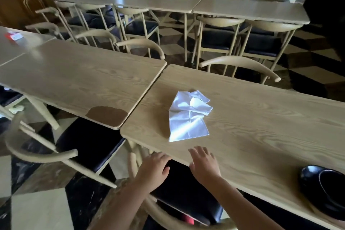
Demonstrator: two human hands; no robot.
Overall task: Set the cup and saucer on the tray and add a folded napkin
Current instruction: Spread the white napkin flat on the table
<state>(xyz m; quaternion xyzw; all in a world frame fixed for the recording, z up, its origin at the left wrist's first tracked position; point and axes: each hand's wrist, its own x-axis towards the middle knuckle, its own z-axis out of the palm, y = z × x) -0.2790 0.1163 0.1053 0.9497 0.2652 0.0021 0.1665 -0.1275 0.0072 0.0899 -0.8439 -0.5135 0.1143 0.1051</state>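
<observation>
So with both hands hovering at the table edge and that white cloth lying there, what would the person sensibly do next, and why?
Probably reach the right hand forward to pick up the white napkin. It lies crumpled and loosely spread on the table, not neatly folded, just beyond that hand's fingertips. Both hands look empty; the left hand is at the table edge. The black dishes sit farther right.

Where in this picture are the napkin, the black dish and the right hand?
napkin (188, 115): head view, on the middle of the crumpled white cloth.
black dish (326, 190): head view, on its dark inner surface near the right edge.
right hand (204, 164): head view, on the back of the hand.
</observation>
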